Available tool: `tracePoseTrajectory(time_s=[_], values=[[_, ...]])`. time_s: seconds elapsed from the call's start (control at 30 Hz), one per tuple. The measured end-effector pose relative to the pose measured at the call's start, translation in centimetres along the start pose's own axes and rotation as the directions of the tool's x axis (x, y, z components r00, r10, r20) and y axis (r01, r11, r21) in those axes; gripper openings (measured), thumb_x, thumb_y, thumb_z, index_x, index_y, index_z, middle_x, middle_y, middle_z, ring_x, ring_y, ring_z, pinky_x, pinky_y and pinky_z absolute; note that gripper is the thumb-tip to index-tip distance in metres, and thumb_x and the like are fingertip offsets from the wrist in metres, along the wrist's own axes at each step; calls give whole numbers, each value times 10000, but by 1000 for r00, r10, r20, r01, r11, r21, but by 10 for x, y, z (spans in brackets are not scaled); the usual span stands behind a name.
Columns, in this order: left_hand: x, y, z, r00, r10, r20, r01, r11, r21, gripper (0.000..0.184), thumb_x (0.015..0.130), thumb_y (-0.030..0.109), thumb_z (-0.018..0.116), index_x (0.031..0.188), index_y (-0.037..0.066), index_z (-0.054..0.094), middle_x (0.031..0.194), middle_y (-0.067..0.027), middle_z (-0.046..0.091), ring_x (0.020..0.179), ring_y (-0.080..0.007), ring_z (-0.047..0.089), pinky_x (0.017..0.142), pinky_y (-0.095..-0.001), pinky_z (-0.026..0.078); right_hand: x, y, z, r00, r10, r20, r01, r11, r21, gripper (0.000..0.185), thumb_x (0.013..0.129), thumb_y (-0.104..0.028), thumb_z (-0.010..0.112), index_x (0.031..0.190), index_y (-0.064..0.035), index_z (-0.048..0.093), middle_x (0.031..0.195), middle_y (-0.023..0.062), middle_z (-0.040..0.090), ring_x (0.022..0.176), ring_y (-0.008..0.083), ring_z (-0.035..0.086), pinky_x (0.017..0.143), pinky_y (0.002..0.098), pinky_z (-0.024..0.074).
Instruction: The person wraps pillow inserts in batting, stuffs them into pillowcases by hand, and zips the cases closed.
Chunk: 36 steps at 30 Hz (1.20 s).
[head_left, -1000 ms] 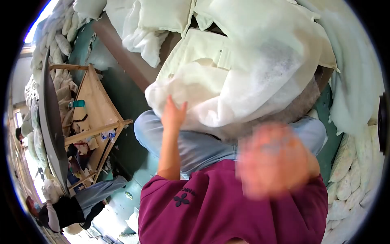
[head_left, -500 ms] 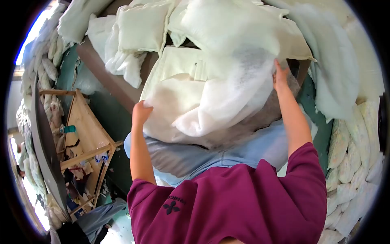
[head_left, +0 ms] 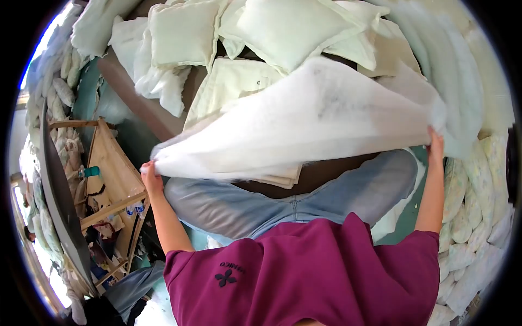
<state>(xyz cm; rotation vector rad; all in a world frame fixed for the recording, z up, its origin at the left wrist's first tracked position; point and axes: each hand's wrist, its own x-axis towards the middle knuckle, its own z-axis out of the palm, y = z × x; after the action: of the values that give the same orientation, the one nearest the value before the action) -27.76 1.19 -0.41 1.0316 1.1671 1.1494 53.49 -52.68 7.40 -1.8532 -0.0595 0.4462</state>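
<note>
A thin white sheet of batting [head_left: 304,119] is stretched sideways in the air above my lap. My left hand [head_left: 153,178] has its fingers closed on the sheet's left end. At the right end, my right hand [head_left: 435,145] grips its corner, with the fingers partly covered by the cloth. Under and behind the sheet lies a stack of cream fabric covers [head_left: 231,81], largely hidden by it. A few folded edges of the stack show below the sheet, above my crossed legs [head_left: 293,209].
Plump white cushions [head_left: 293,30] lie across the far side, with another cushion [head_left: 184,35] at the left. A wooden frame [head_left: 117,157] stands on my left. Stacked pillows [head_left: 462,201] and hanging batting [head_left: 462,92] line the right.
My hands have moved apart, the left one outward and slightly down, the right one outward and down. The batting went from bunched over the covers to stretched taut.
</note>
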Motion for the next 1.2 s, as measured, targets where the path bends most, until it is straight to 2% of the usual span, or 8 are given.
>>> tracePoseTrajectory(time_s=[0.17,0.23,0.37,0.53,0.73,0.83,0.93,1.2], values=[[9,35,65,985,-41,-166,170,318,933,409,732,211,761,1048,23,584,1082,-128,617,991,-249,604,843,-363,491,6,40,-13,925,377,43,-73,289,-955,494,844,-343,664,1213,-25,577,1104,156,656,1000,281,639,838,385,501],[-27,68,142,952,298,69,25,-302,953,538,681,252,777,1124,19,580,1195,-195,593,1079,-321,590,893,-417,483,-22,10,24,988,-140,69,109,306,-946,462,846,-316,654,1200,-26,588,1136,158,644,1055,294,615,888,374,476],[-15,65,213,783,324,531,-555,-22,832,593,750,295,749,1250,45,549,1364,-212,483,1240,-356,478,1010,-428,411,-48,-38,111,808,-504,306,579,581,-572,337,865,-205,637,1155,-35,627,1151,127,647,1112,278,589,964,339,433],[-3,-25,274,791,51,610,-612,25,791,627,760,353,739,1311,130,539,1493,-209,323,1313,-376,401,1061,-432,367,-49,-47,229,668,-553,499,717,657,-232,368,836,-165,670,1185,-58,619,1188,112,634,1144,261,575,977,337,425],[-41,-74,290,592,-134,794,-776,169,607,207,753,219,696,894,74,652,1139,-151,603,1104,-271,556,1014,-404,389,-89,-7,295,464,-527,712,883,343,-321,812,766,-270,749,1462,-154,347,1415,155,457,1327,313,415,1049,364,384],[-51,-19,270,617,-422,665,-471,479,741,217,719,142,738,877,46,624,829,-100,619,825,-193,594,804,-372,481,-126,1,280,510,-108,853,785,463,-411,1000,719,-387,783,1514,-190,208,1448,188,403,1291,362,443,1049,380,390],[-23,9,205,897,-139,419,-65,897,437,141,752,0,727,815,58,615,760,26,587,696,-72,530,622,-235,446,-137,9,256,512,94,854,679,564,-469,1020,749,-423,763,1525,-183,147,1408,186,456,1277,344,464,1042,394,392],[31,44,22,895,-333,-297,438,531,726,222,697,171,789,805,54,634,719,-33,617,691,-136,580,595,-269,426,-111,4,224,438,222,871,357,847,-395,599,849,-366,683,1345,-90,493,1300,171,567,1196,301,544,997,356,420]])
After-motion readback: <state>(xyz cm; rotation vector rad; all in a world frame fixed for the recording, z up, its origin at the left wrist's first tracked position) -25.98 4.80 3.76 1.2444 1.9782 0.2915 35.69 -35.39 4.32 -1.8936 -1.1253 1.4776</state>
